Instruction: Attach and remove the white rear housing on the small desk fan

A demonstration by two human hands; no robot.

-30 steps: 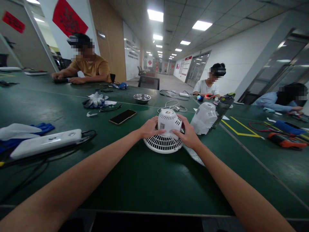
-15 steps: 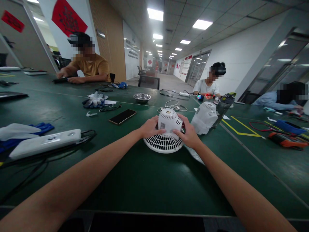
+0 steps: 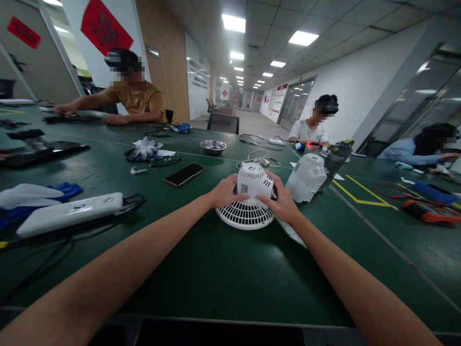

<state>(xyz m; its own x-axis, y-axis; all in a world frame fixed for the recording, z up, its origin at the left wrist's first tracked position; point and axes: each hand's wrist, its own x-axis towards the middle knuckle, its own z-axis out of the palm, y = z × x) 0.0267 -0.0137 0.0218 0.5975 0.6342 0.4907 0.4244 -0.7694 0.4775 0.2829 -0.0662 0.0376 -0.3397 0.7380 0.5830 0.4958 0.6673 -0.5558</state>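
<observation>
A white fan head (image 3: 248, 185) rests grille-down on the green table, its motor housing with vent slots facing up. My left hand (image 3: 228, 190) is wrapped around the housing's left side, thumb across the front. From the right, my right hand (image 3: 283, 198) grips the same housing, its thumb also in front. The far fingers of both hands are partly hidden behind it. Just right of my right hand stands a separate white plastic housing (image 3: 306, 178) with slots. Under my right forearm a pale flat piece (image 3: 293, 234) shows in part.
A phone (image 3: 184, 174), a metal bowl (image 3: 213, 146) and a white cable (image 3: 257, 158) lie beyond my hands. Left are gloves (image 3: 142, 150) and a white device (image 3: 72, 214). A dark bottle (image 3: 334, 163) stands right, with an orange meter (image 3: 428, 212) farther over. Several people sit around the table.
My hands keep the same hold on the fan head, which has not visibly moved on the table. At far left, a person's arm has stretched outward and a dark object there has shifted.
</observation>
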